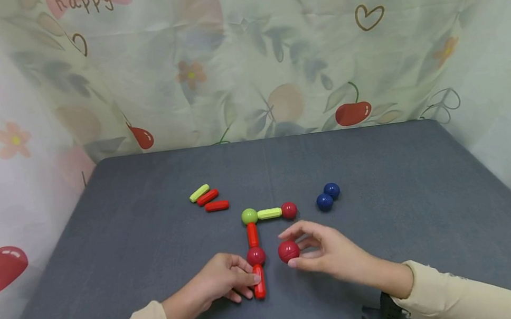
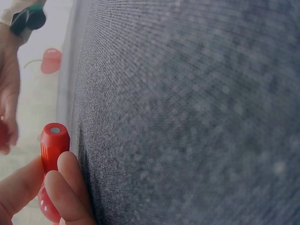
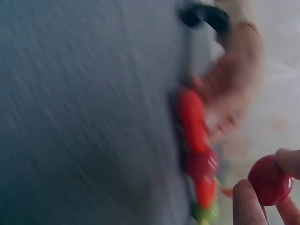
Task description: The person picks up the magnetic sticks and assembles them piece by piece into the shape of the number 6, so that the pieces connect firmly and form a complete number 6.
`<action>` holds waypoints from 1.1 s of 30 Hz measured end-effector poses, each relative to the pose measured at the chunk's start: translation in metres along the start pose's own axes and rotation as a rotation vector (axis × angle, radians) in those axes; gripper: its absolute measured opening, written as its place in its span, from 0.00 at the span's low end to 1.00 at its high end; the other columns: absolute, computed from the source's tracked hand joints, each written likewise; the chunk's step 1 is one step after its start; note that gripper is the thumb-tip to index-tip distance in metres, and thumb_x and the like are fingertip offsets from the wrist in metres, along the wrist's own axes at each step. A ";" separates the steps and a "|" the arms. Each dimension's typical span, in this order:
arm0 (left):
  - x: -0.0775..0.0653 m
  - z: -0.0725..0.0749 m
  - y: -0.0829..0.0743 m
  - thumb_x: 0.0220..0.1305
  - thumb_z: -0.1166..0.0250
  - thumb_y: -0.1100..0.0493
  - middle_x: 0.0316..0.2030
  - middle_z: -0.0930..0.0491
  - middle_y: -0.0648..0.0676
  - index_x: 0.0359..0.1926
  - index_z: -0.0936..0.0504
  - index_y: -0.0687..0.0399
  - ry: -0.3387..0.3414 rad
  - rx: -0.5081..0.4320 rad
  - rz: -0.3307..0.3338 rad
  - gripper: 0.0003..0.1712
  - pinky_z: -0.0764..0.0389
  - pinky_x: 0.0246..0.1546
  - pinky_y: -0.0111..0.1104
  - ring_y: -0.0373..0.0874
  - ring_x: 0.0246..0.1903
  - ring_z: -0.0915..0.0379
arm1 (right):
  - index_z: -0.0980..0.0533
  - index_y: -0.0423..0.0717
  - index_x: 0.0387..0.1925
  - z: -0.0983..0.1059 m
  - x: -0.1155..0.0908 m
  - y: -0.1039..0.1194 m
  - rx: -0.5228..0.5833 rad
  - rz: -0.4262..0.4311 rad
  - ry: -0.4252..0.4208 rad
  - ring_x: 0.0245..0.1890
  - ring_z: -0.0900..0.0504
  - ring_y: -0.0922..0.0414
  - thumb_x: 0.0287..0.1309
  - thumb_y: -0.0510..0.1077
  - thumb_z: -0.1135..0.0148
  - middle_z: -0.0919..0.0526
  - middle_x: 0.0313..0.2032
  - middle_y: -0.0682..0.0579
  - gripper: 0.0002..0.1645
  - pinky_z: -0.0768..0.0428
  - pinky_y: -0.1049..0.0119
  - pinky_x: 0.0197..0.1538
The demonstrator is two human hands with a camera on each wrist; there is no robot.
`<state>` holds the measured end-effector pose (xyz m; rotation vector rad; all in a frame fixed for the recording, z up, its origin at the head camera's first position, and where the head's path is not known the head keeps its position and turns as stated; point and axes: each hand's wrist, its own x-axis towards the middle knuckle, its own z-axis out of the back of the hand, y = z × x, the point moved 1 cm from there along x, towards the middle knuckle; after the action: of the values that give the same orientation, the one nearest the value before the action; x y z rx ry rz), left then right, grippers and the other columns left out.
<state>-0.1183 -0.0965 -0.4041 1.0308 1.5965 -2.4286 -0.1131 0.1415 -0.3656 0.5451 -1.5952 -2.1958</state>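
My left hand (image 1: 227,279) pinches the lower red rod (image 1: 259,282) of a joined chain on the table; in the left wrist view that rod (image 2: 55,145) shows a silver disc at its free end. Above it in the chain come a red ball (image 1: 255,256), a second red rod (image 1: 252,235) and a green ball (image 1: 250,216). From the green ball a yellow-green rod (image 1: 269,213) runs right to another red ball (image 1: 289,210). Just right of the chain, my right hand (image 1: 326,249) holds a loose red ball (image 1: 288,251) between thumb and fingers, apart from the chain.
Behind the chain to the left lie a loose yellow-green rod (image 1: 199,193) and two red rods (image 1: 216,206). Two dark blue balls (image 1: 325,202) sit together at the right. A patterned curtain (image 1: 246,49) hangs behind the grey table (image 1: 148,220).
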 end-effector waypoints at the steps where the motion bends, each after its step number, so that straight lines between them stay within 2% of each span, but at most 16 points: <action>1: 0.000 0.000 0.000 0.57 0.29 0.58 0.23 0.17 0.51 0.37 0.20 0.60 0.002 0.000 0.001 0.12 0.22 0.20 0.29 0.38 0.21 0.22 | 0.27 0.39 0.55 -0.005 -0.001 -0.001 0.005 -0.020 0.027 0.47 0.20 0.52 0.55 0.41 0.30 0.25 0.55 0.42 0.26 0.19 0.68 0.47; 7: 0.000 0.001 0.000 0.57 0.29 0.57 0.23 0.17 0.50 0.37 0.20 0.60 0.014 -0.008 -0.003 0.12 0.22 0.20 0.28 0.37 0.21 0.21 | 0.24 0.48 0.49 -0.029 -0.002 -0.009 0.028 -0.119 0.163 0.46 0.20 0.56 0.54 0.42 0.29 0.21 0.47 0.51 0.21 0.18 0.67 0.43; 13: 0.000 0.002 0.001 0.58 0.29 0.57 0.22 0.18 0.50 0.37 0.19 0.60 0.017 -0.009 -0.007 0.12 0.23 0.19 0.27 0.37 0.20 0.22 | 0.22 0.51 0.46 -0.047 -0.003 -0.018 0.038 -0.147 0.238 0.39 0.20 0.58 0.53 0.40 0.28 0.21 0.43 0.53 0.18 0.18 0.70 0.41; 17: 0.000 0.002 0.001 0.57 0.29 0.56 0.23 0.18 0.50 0.37 0.19 0.60 0.012 -0.009 0.001 0.12 0.24 0.19 0.27 0.37 0.21 0.22 | 0.21 0.51 0.45 -0.052 -0.004 -0.023 0.040 -0.142 0.263 0.39 0.20 0.60 0.52 0.39 0.28 0.23 0.42 0.53 0.17 0.19 0.71 0.42; 22: 0.000 0.001 0.001 0.57 0.29 0.56 0.22 0.18 0.50 0.37 0.19 0.60 0.004 -0.006 0.000 0.13 0.24 0.19 0.27 0.37 0.20 0.22 | 0.21 0.54 0.44 -0.054 -0.002 -0.024 -0.003 -0.126 0.283 0.40 0.22 0.62 0.53 0.41 0.28 0.22 0.41 0.56 0.16 0.20 0.73 0.40; 33: -0.001 0.001 0.002 0.57 0.29 0.56 0.21 0.19 0.50 0.37 0.19 0.61 0.009 -0.004 -0.026 0.13 0.24 0.19 0.27 0.37 0.20 0.22 | 0.20 0.59 0.44 -0.058 0.003 -0.025 -0.060 -0.111 0.268 0.39 0.22 0.64 0.51 0.42 0.27 0.22 0.40 0.58 0.18 0.21 0.73 0.38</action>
<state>-0.1180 -0.0986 -0.4046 1.0274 1.6275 -2.4399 -0.0878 0.1002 -0.4066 0.8876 -1.3848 -2.1332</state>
